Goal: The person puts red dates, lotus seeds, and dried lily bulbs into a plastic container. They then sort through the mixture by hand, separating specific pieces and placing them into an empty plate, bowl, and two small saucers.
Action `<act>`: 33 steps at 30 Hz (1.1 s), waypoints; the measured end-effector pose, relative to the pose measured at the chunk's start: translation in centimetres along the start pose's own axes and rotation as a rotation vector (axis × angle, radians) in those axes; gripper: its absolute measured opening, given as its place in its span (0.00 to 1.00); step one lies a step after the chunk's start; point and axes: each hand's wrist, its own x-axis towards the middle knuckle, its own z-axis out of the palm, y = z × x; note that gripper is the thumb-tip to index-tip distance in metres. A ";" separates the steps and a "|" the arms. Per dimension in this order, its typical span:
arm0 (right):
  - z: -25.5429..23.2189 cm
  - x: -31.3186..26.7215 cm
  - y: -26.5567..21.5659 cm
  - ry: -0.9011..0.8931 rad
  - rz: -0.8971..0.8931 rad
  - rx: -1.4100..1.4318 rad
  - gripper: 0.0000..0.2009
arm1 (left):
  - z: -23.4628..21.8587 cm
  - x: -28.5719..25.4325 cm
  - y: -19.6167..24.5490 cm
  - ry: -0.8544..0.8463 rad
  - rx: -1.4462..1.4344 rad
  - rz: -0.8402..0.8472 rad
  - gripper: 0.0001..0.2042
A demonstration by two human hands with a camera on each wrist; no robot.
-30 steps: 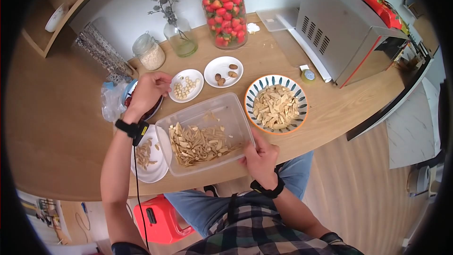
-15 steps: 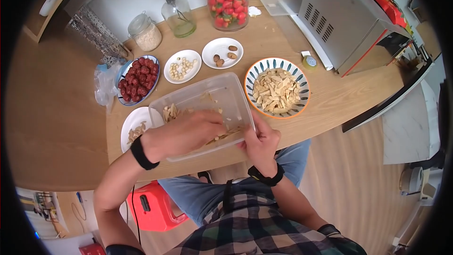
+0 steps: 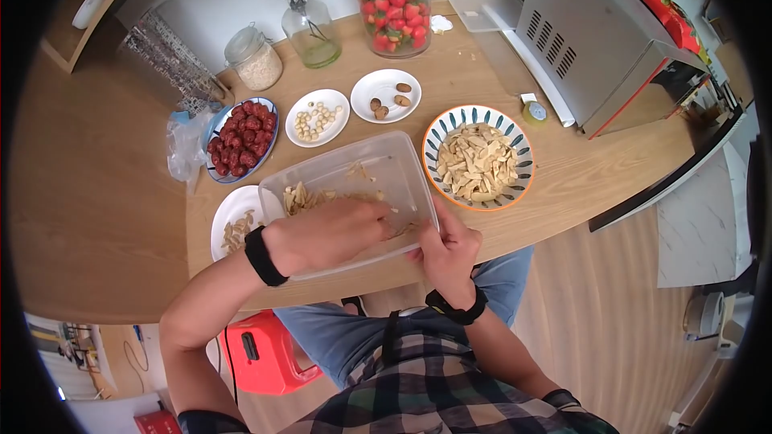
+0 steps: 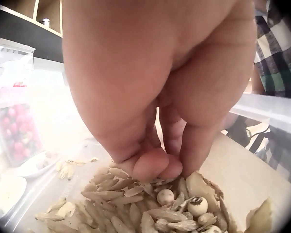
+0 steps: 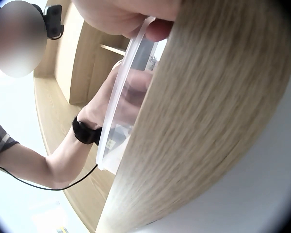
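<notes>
A clear plastic box (image 3: 402, 162) lies on the wooden table with pale dried pieces (image 3: 299, 197) heaped inside. My left hand (image 3: 330, 233) reaches down into it, fingers bent. In the left wrist view the thumb and fingertips (image 4: 150, 166) come together in the heap, pinching at a small pale piece largely hidden beneath them. Around them lie slender dried pieces (image 4: 119, 200), round lotus seeds (image 4: 197, 206) and a broad dried slice (image 4: 203, 191). At the box's right end my right hand (image 3: 450, 249) grips the rim, also seen in the right wrist view.
Around the box stand a white plate (image 3: 221, 221) of slender dried pieces, a plate of red dates (image 3: 241, 138), lotus seeds (image 3: 319, 118) on a plate, brown nuts (image 3: 402, 100) on another, and a patterned bowl (image 3: 527, 153) of dried slices. Jars, a strawberry-filled vase (image 3: 394, 8) and a microwave (image 3: 595, 40) stand behind.
My left hand has moved from beside the lotus-seed plate down into the plastic box, uncovering the red dates. The right hand keeps its grip on the rim.
</notes>
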 end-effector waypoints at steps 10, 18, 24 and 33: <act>0.2 -0.1 0.5 0.041 -0.006 -0.020 0.19 | -5.0 -0.6 -0.2 0.061 -0.277 -0.226 0.09; -0.2 0.1 0.3 -0.019 -0.067 -0.106 0.19 | -7.1 4.7 -0.2 0.229 -0.529 -0.379 0.04; -0.1 0.0 0.6 -0.019 -0.065 -0.087 0.19 | -6.0 9.9 -1.4 0.356 -0.665 -0.342 0.06; 0.3 0.4 0.2 0.018 -0.097 -0.049 0.19 | -6.5 3.0 -0.3 0.360 -0.318 -0.428 0.06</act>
